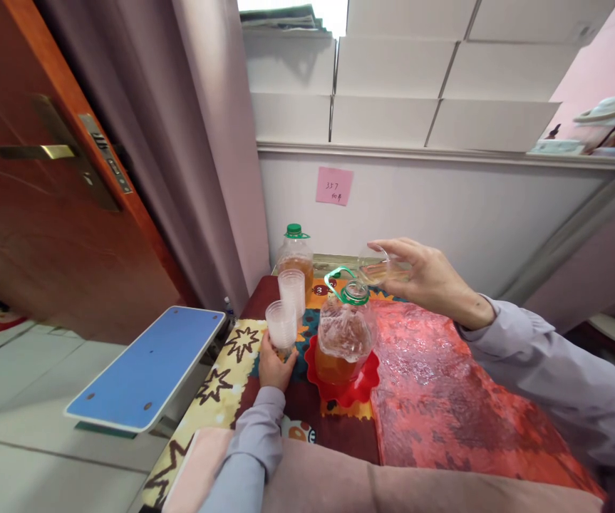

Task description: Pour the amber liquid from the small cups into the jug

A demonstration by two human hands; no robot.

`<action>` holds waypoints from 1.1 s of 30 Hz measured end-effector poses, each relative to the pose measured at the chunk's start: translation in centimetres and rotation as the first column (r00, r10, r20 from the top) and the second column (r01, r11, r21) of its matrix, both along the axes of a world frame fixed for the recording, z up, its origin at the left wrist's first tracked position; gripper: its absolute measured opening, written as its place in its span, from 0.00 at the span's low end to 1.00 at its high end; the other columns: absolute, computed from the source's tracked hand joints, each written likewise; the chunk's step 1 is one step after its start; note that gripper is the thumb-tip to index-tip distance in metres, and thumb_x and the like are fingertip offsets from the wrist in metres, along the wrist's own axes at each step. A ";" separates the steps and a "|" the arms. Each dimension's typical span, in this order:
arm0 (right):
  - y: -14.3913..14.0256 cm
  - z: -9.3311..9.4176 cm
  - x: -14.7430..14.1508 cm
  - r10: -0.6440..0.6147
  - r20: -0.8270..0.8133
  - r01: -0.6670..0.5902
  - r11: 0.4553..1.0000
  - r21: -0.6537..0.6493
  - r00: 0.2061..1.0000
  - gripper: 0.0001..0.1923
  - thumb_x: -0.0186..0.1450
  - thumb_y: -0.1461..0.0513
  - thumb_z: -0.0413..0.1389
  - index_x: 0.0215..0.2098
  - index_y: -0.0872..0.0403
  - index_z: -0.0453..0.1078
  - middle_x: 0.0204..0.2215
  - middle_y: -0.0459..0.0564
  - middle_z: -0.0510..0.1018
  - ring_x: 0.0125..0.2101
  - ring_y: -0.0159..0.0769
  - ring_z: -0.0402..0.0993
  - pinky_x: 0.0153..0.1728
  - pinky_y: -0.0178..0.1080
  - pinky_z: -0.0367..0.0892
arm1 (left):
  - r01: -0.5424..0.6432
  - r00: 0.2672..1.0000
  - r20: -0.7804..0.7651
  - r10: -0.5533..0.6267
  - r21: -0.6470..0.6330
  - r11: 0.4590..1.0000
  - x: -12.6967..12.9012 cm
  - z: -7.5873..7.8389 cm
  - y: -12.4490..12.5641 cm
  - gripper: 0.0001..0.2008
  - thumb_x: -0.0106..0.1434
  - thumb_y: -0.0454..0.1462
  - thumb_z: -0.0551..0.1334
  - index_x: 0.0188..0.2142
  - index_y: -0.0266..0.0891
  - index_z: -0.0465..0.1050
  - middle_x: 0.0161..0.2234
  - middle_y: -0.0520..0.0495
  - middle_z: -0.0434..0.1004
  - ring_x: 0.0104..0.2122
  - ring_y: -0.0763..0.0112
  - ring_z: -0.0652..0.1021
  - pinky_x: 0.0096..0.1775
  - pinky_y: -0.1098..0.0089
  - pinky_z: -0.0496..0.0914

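Note:
My right hand (430, 276) holds a clear plastic cup (378, 268) tipped sideways over the open mouth of a large clear jug (345, 335) that holds amber liquid low down. The jug has a green neck ring and handle and stands in a red dish (363, 388). My left hand (275, 365) grips the bottom of a stack of clear cups (281, 324) on the patterned table. A second cup stack (292, 288) stands just behind it. A smaller bottle (295, 251) with a green cap and amber liquid stands at the back.
A shiny red sheet (446, 399) covers the table's right side. A blue stool top (150, 367) stands to the left, beside a wooden door (50, 185) and a curtain. A pink note (333, 186) hangs on the wall. A pink cushion lies at the near edge.

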State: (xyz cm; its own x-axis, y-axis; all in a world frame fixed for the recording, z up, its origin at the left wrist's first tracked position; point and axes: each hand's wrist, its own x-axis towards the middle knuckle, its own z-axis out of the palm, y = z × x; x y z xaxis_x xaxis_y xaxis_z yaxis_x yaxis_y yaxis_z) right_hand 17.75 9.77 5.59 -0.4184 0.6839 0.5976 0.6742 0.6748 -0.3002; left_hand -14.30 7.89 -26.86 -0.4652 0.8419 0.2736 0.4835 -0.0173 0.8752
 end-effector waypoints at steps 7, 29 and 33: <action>-0.1 0.2 -0.3 0.017 0.027 -0.018 0.999 0.029 0.999 0.33 0.57 0.66 0.61 0.61 0.45 0.75 0.53 0.49 0.83 0.51 0.48 0.81 0.54 0.50 0.76 | 0.004 1.000 0.008 -0.004 -0.012 1.000 0.0 0.3 -0.1 0.46 0.51 0.42 0.73 0.67 0.37 0.60 0.54 0.34 0.80 0.50 0.52 0.83 0.55 0.53 0.77; -0.2 -0.2 -1.1 0.009 0.130 -0.031 0.985 0.169 0.991 0.32 0.60 0.70 0.58 0.62 0.51 0.74 0.57 0.54 0.81 0.56 0.49 0.79 0.58 0.55 0.76 | 0.019 0.998 -0.066 -0.020 -0.007 1.000 -0.2 0.4 -0.2 0.22 0.54 0.46 0.68 0.46 0.42 0.68 0.43 0.39 0.81 0.45 0.50 0.83 0.51 0.49 0.77; -0.3 -0.1 -1.3 0.029 0.150 -0.059 0.978 0.202 0.988 0.31 0.61 0.70 0.58 0.62 0.52 0.73 0.57 0.56 0.81 0.56 0.49 0.78 0.58 0.55 0.75 | 0.009 0.998 -0.065 -0.010 -0.009 1.000 -0.1 0.5 -0.2 0.22 0.53 0.47 0.69 0.45 0.42 0.70 0.42 0.40 0.79 0.47 0.48 0.81 0.53 0.47 0.76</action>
